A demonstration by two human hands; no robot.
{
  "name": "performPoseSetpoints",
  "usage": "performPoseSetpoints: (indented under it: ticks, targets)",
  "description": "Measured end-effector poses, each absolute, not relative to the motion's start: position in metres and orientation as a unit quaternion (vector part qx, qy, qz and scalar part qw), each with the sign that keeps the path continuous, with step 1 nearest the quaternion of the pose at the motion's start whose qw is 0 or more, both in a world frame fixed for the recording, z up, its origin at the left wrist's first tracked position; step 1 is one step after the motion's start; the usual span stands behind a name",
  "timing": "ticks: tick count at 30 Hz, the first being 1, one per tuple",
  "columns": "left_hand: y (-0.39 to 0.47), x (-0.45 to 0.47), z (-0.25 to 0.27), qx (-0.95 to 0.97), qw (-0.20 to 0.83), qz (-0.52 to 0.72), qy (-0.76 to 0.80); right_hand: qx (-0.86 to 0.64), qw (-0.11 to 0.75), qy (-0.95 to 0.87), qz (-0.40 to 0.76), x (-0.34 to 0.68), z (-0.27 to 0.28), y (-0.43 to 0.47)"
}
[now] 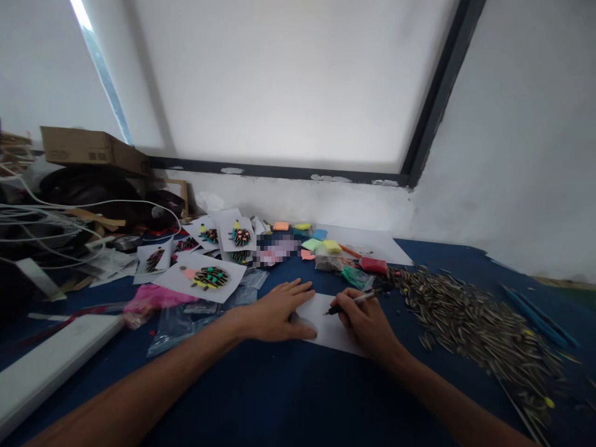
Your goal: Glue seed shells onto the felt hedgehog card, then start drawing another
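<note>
A small sheet of white paper (333,332) lies on the dark blue tabletop, partly covered by both hands. My left hand (282,310) rests flat on its left side with the fingers spread. In my right hand (367,320) a pen (351,301) is gripped, its tip pointing left and down at or just above the paper. I cannot make out any line on the sheet. To the right of the pen spreads a large heap of striped sunflower seeds (465,316).
Left of the paper lie cards with seed-covered hedgehog figures (212,277), a pink plastic bag (158,303) and clear bags. Behind are colourful clay packs (331,246) and a red pack (374,266). A white box (60,347), cables and a cardboard box (88,148) stand left; blue tweezers (540,315) lie right.
</note>
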State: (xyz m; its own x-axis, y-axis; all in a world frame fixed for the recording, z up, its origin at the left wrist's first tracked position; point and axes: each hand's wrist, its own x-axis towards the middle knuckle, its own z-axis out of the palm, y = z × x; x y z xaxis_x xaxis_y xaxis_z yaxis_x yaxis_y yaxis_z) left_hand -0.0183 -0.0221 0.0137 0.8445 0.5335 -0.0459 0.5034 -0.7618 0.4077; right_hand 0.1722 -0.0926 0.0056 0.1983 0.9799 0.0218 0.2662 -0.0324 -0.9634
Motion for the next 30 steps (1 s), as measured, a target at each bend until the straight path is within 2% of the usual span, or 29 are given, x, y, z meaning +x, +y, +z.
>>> performPoseSetpoints:
  ticks: [6,12,19,22,25,30]
  targets:
    - [-0.021,-0.023,0.017,0.945,0.193,-0.02,0.265,-0.605,0.466,-0.512,0.392,0.174,0.008,-0.093]
    - [-0.023,-0.02,0.014,0.948,0.184,-0.019,0.259,-0.584,0.471,-0.535,0.389,0.173,0.018,-0.095]
    - [-0.02,-0.02,0.011,0.952,0.192,-0.013,0.238,-0.612,0.418,-0.582,0.336,0.171,0.011,-0.092]
    - [-0.017,-0.021,0.015,0.947,0.218,0.017,0.234,-0.62,0.413,-0.579,0.332,0.172,0.007,-0.092]
    - [-0.013,-0.019,0.015,0.93,0.234,0.107,0.263,-0.618,0.417,-0.574,0.339,0.174,0.005,-0.092]
    - [-0.011,-0.011,0.003,0.917,0.175,0.179,0.31,-0.614,0.436,-0.561,0.344,0.176,0.007,-0.092]
